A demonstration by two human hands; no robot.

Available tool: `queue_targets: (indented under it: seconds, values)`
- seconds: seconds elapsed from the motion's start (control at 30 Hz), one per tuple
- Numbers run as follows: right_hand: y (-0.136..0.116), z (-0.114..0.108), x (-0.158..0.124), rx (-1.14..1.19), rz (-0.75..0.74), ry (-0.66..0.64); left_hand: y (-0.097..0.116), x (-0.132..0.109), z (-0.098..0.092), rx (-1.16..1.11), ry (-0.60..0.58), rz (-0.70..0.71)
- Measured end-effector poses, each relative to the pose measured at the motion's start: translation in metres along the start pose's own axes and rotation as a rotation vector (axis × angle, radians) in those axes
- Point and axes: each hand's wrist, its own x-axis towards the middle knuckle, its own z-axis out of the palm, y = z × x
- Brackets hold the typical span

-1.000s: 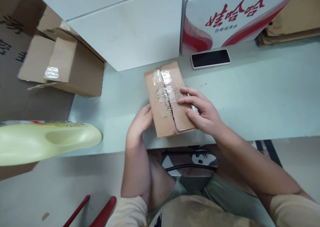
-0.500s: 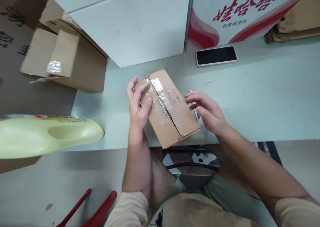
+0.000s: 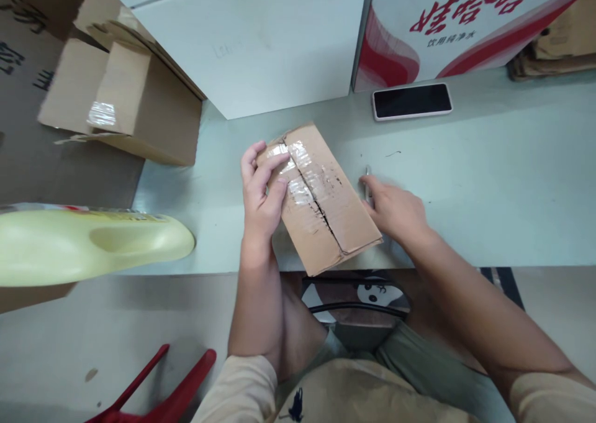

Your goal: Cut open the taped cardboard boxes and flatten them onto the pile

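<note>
A small taped cardboard box (image 3: 326,193) lies slantwise at the table's front edge, its taped seam facing up and a dark gap showing along part of that seam. My left hand (image 3: 263,190) grips its left side, with thumb and a finger resting on the top face. Just right of the box, my right hand (image 3: 398,209) is closed around a slim, pale knife-like tool (image 3: 368,187). One end of that tool sticks out past the fingers; the hand hides most of the rest.
A phone (image 3: 412,102) lies near the white-and-red carton (image 3: 433,50) at the back. White panels (image 3: 261,50) stand behind the box. Left are an open cardboard box (image 3: 153,106) and a pale yellow jug (image 3: 93,246). Red chair parts (image 3: 186,386) show below the table.
My right hand has closed around the slim tool, which lay beneath its loosely spread fingers before. My left hand keeps its hold on the box. The whole view has shifted slightly.
</note>
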Motion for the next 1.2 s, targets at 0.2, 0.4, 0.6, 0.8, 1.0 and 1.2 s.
queue_targets:
  seconds: [0.2, 0.4, 0.6, 0.8, 1.0, 1.2]
  values:
    - [0.009, 0.002, 0.007, 0.547, -0.057, 0.154, -0.001, 0.000, 0.000, -0.010, 0.017, 0.018]
    - [0.017, -0.009, 0.014, 1.318, -0.141, 0.253, 0.006, -0.001, 0.003, -0.026, -0.032, 0.103]
    - [0.018, -0.024, 0.007, 1.448, -0.203, 0.404, 0.016, -0.002, 0.010, -0.027, -0.077, 0.099]
    - [-0.005, -0.043, -0.033, 1.375, -0.376, 0.370, 0.021, -0.001, 0.017, -0.028, -0.119, 0.095]
    - [-0.022, -0.049, -0.067, 1.017, -0.503, 0.372, 0.023, -0.002, 0.020, -0.035, -0.143, 0.126]
    - [-0.030, -0.054, -0.067, 0.736, -0.703, 0.380, 0.026, -0.003, 0.019, -0.026, -0.155, 0.105]
